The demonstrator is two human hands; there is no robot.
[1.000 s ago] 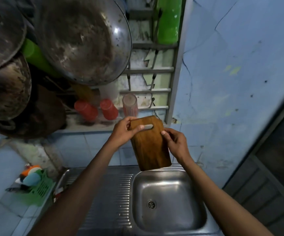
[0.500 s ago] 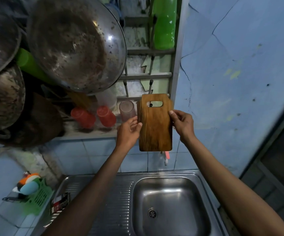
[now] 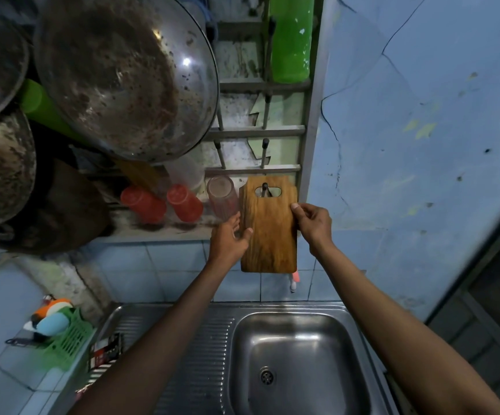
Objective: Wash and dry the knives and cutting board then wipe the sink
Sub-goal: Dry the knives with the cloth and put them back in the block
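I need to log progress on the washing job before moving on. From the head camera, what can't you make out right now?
- Knives: none can be made out in the head view.
- Peg through the cutting board handle slot: visible, but whether the board's weight rests on it cannot be told.
- Left hand fingers: behind the board's edge, so the grip is hidden.
- Right hand: only the thumb on the front face shows.
- Sink: near edge cut off by the frame bottom.

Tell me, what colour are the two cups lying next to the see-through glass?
Red-orange. The two cups show only in the head view, left of the glass.
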